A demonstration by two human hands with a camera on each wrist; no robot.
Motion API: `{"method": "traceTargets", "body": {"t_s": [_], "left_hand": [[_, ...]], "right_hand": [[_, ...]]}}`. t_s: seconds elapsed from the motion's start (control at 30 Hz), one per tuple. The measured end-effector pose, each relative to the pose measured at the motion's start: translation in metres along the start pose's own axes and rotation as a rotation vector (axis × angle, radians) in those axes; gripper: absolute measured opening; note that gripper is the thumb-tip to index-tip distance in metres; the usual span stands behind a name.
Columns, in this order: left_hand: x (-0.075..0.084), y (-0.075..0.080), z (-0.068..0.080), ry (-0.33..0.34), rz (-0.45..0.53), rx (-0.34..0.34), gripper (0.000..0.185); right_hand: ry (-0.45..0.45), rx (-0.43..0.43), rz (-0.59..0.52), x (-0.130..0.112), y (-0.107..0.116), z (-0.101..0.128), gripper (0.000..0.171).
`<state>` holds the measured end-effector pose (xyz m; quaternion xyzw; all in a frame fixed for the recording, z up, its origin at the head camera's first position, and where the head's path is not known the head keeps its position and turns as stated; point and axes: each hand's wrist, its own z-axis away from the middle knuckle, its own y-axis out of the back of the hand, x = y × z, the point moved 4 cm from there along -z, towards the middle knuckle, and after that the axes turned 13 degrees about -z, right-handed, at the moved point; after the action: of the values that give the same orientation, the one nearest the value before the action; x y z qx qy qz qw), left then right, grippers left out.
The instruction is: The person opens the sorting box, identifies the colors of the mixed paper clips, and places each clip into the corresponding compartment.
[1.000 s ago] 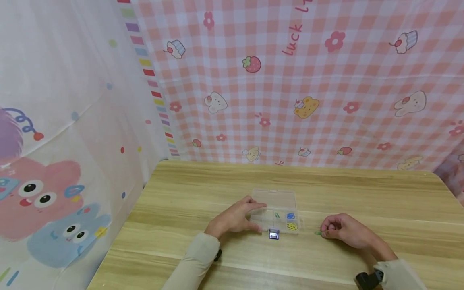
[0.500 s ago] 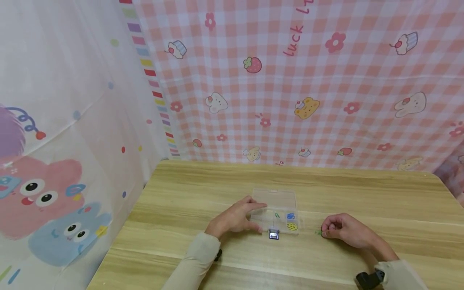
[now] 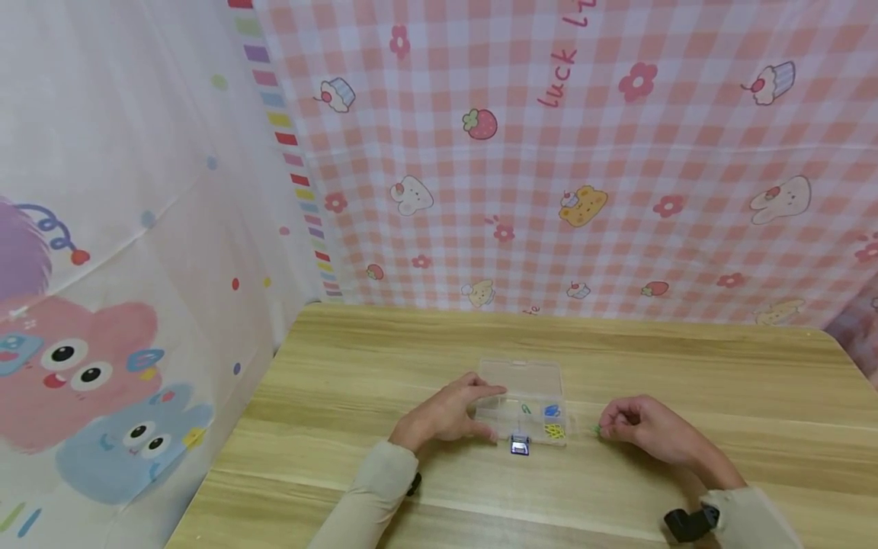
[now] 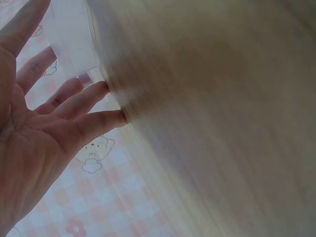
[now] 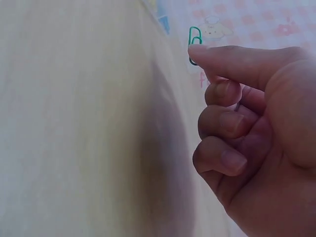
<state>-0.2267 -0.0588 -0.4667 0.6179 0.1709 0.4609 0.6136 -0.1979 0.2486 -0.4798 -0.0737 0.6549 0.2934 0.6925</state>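
A clear plastic compartment box (image 3: 523, 400) lies open on the wooden table (image 3: 686, 366), with green, blue and yellow small items in its cells. My left hand (image 3: 449, 412) rests against the box's left side with straight fingers (image 4: 84, 98) touching it. My right hand (image 3: 634, 427) is just right of the box and pinches a green paper clip (image 5: 194, 40) between thumb and forefinger, lifted off the table; its other fingers are curled in. In the head view the green clip (image 3: 597, 431) shows at the fingertips.
A small blue-and-silver binder clip (image 3: 519, 447) lies on the table in front of the box. Pink checked cloth (image 3: 583, 152) hangs behind the table and a cartoon sheet (image 3: 103, 305) to the left. The table's left edge is near my left arm.
My right hand has lifted off the table with the green paper clip and moved a little left, toward the box. The left hand has stayed on the box.
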Motion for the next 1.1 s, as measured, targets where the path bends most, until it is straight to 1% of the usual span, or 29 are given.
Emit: {"method": "traceTargets", "body": {"t_s": [0.2,0.53,0.77,0.93,1.1], "left_hand": [[0.0,0.0,0.0,0.003,-0.002,0.003,0.073],[0.0,-0.001,0.0,0.004,-0.01,-0.001,0.073],[0.0,-0.001,0.0,0.004,-0.002,-0.002,0.072],[-0.001,-0.001,0.0,0.004,-0.008,-0.003,0.073],[-0.001,-0.002,-0.001,0.006,-0.01,-0.004,0.072]], "right_hand": [[0.002,0.032,0.029,-0.011,-0.002,-0.007,0.008],[0.043,0.046,0.045,-0.027,-0.009,-0.016,0.01],[0.045,0.073,0.051,-0.035,-0.012,-0.024,0.012],[0.067,0.091,0.057,-0.041,-0.016,-0.029,0.012],[0.081,0.089,0.06,-0.044,-0.019,-0.034,0.011]]}}
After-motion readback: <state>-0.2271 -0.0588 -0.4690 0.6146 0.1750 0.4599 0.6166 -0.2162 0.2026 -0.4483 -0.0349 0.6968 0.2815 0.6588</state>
